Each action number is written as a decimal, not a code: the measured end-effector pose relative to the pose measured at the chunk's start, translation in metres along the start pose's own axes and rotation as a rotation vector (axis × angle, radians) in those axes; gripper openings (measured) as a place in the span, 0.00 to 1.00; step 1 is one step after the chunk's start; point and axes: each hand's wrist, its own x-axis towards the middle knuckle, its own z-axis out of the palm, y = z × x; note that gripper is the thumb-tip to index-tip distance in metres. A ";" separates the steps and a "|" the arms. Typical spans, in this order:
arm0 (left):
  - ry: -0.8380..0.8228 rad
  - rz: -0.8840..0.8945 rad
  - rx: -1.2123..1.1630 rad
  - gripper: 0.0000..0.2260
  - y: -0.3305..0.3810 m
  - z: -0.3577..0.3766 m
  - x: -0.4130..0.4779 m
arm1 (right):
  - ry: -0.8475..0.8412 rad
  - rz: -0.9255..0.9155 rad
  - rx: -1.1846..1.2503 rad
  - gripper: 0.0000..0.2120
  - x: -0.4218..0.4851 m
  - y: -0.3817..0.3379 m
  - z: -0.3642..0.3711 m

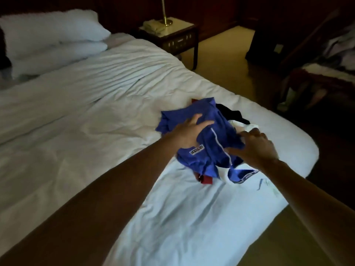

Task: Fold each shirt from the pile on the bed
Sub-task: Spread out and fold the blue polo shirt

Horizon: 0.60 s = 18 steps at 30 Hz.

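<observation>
A crumpled blue shirt (207, 116) with a white stripe and a logo patch lies on top of a small pile near the bed's right corner. Under it show a black garment (230, 113), a white one (244, 126) and a bit of red cloth (205, 180). My left hand (189, 132) rests on the blue shirt's left side with its fingers spread and fairly straight. My right hand (255, 145) is on the shirt's right side, its fingers bent into the cloth. A light blue shirt (182, 208) lies spread flat in front of the pile.
The white duvet (80, 104) covers the bed, with two pillows (51, 35) at the far left. A nightstand (172, 37) with a lamp and phone stands behind the bed. The bed's edge runs along the right, with carpet (226, 60) and dark furniture beyond.
</observation>
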 end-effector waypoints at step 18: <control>0.311 0.033 -0.330 0.10 -0.079 -0.164 -0.246 | 0.142 -0.739 0.470 0.09 -0.047 -0.185 -0.131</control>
